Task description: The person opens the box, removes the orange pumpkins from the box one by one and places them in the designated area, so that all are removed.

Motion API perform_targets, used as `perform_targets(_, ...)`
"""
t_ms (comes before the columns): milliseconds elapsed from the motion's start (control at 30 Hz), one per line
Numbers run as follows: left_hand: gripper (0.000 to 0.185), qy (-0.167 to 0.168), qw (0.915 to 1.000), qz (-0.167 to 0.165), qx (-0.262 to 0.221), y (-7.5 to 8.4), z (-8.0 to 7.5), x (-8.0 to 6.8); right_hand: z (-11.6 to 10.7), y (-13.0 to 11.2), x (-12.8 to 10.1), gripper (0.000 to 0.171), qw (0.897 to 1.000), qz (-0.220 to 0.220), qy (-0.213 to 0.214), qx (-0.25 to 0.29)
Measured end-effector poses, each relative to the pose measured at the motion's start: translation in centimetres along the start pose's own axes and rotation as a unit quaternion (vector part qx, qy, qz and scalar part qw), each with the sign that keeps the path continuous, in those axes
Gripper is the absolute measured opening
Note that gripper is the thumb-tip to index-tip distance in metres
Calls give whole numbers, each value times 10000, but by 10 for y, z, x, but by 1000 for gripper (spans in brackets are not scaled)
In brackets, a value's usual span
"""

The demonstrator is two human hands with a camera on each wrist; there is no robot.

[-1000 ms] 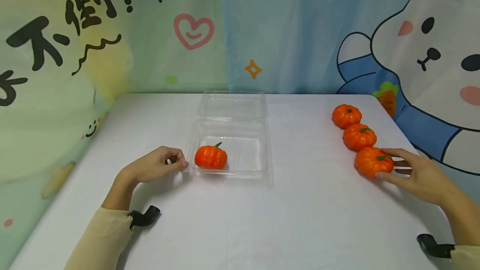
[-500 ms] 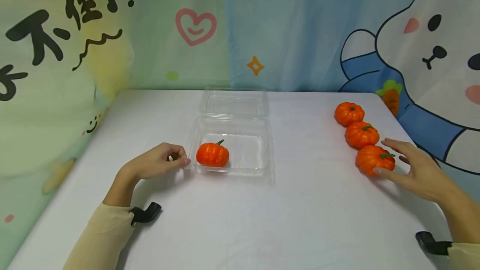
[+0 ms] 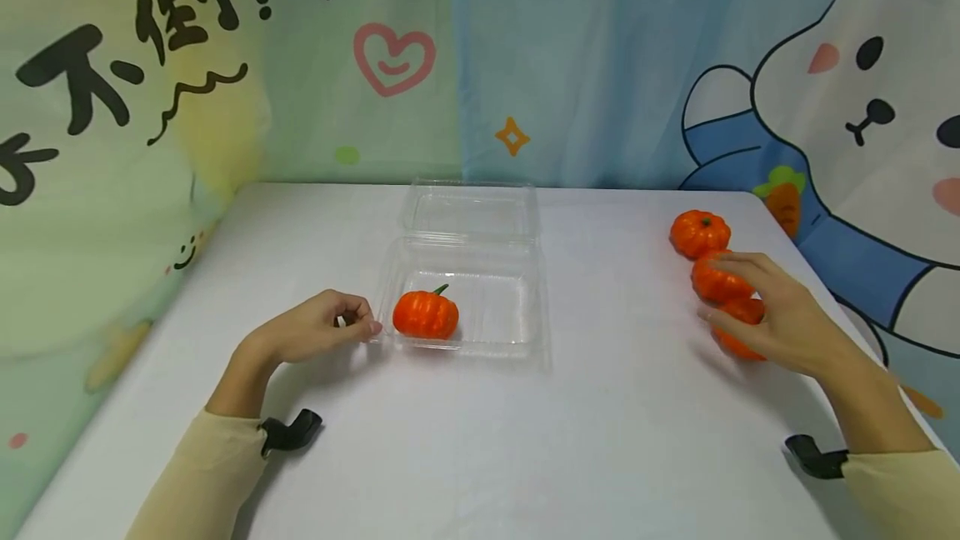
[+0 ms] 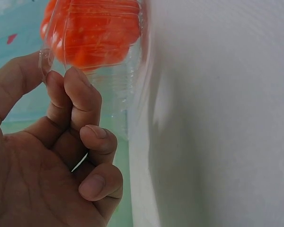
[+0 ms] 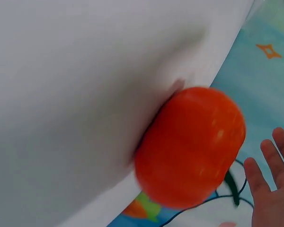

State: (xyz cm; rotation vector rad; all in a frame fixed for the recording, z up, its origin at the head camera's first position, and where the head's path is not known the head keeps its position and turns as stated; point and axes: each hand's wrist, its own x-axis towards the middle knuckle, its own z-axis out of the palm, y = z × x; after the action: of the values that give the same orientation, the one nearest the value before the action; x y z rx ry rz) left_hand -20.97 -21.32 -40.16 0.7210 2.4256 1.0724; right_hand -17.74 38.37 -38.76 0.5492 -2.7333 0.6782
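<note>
With thumb and fingertips my left hand [image 3: 318, 327] pinches the near left rim of a clear plastic clamshell container [image 3: 495, 307], its lid laid back. The left wrist view shows the rim [image 4: 46, 64] between thumb and finger. Inside the container, on the left, sits a small orange pumpkin [image 3: 425, 315] with a green stem. At the right, my right hand [image 3: 787, 323] hovers over a row of pumpkins, fingers extended, partly covering the middle pumpkin [image 3: 708, 282] and the nearest pumpkin [image 3: 737, 346]. In the right wrist view, fingers [image 5: 274, 163] stand apart from a pumpkin [image 5: 191, 146].
Farthest in the row is another pumpkin [image 3: 699, 233], close to the right back corner of the white table [image 3: 600, 407]. Behind the table hangs a printed cloth backdrop [image 3: 570, 65]. Black wrist mounts [image 3: 292, 430] stick out from both sleeves.
My right hand has drawn off the nearest pumpkin's right side and moved left and up over the nearest and middle pumpkins. The left hand keeps its pinch on the container.
</note>
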Motion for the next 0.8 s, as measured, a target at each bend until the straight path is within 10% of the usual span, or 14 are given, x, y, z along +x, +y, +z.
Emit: perform_targets(800, 21, -85, 10000, -49, 6, 3, 2, 2, 39, -51, 53, 60, 9959, -743, 35, 506)
